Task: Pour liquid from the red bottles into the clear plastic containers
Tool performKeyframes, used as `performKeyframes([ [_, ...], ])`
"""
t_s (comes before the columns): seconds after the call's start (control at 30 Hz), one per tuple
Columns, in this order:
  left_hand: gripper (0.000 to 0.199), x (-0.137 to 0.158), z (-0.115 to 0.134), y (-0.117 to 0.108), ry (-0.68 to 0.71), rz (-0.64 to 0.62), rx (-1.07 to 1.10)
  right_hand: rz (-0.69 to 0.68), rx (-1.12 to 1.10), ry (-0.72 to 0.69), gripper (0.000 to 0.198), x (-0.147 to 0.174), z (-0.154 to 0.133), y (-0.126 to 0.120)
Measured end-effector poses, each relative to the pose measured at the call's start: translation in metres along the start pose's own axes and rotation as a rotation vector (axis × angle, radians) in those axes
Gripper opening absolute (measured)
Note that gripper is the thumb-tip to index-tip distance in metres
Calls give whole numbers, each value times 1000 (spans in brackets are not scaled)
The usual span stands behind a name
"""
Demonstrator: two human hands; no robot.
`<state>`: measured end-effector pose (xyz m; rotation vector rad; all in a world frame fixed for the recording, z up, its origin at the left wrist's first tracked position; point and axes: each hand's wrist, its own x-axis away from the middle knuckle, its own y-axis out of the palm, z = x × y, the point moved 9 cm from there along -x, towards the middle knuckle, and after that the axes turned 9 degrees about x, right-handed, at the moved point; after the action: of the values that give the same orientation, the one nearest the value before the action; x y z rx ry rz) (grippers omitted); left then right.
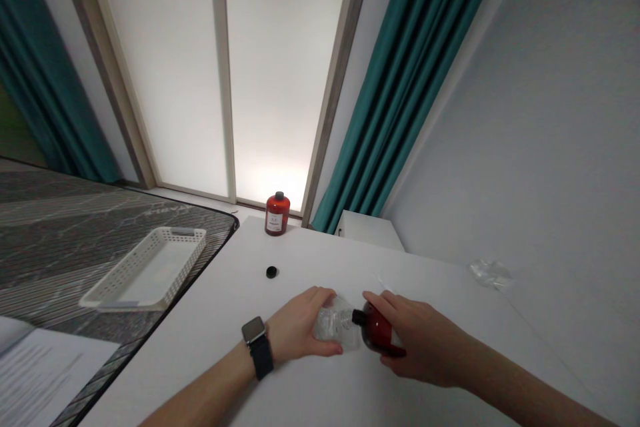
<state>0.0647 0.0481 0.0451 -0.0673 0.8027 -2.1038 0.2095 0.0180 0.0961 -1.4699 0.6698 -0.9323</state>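
My left hand [305, 323], with a watch [256, 340] on its wrist, is wrapped round a clear plastic bottle [336, 325] low over the white table. A dark red bottle [377, 328] lies tilted on its side in the grip of my right hand [420, 333]. Its black neck end points left and meets the mouth area of the clear bottle; whether the two touch I cannot tell. Farther back on the table lies a small black cap [271, 272]. Part of the red bottle's pale label shows beneath my right fingers.
At the table's [320, 250] far edge stands another red bottle [277, 215] with a black cap. Crumpled clear plastic [491, 273] lies at the right by the wall. On the left, a white basket [150, 270] and printed papers [55, 373] rest on a dark patterned surface.
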Motion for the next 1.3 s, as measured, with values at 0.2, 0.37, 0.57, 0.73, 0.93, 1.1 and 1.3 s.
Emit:
performKeyframes([
  [0.2,66,0,1,0,0,0,8,12,5,-1,82,1,0,-1],
  [0.37,66,0,2,0,1,-6,4,-35,17,10,80,0,-3,-3],
  [0.57,67,0,1,0,19,-8,4,-36,2,8,80,0,-3,-4],
  [0.73,67,1,-1,0,19,-18,7,-43,0,0,81,-2,-5,-4],
  [0.93,64,0,0,-1,13,-19,14,-47,6,5,81,-3,-5,-4],
  [1.1,62,0,1,-1,-5,-26,24,-50,31,6,83,-3,-6,-3],
  [1.3,59,0,2,-2,4,-24,31,-63,23,6,84,-4,-8,-6],
])
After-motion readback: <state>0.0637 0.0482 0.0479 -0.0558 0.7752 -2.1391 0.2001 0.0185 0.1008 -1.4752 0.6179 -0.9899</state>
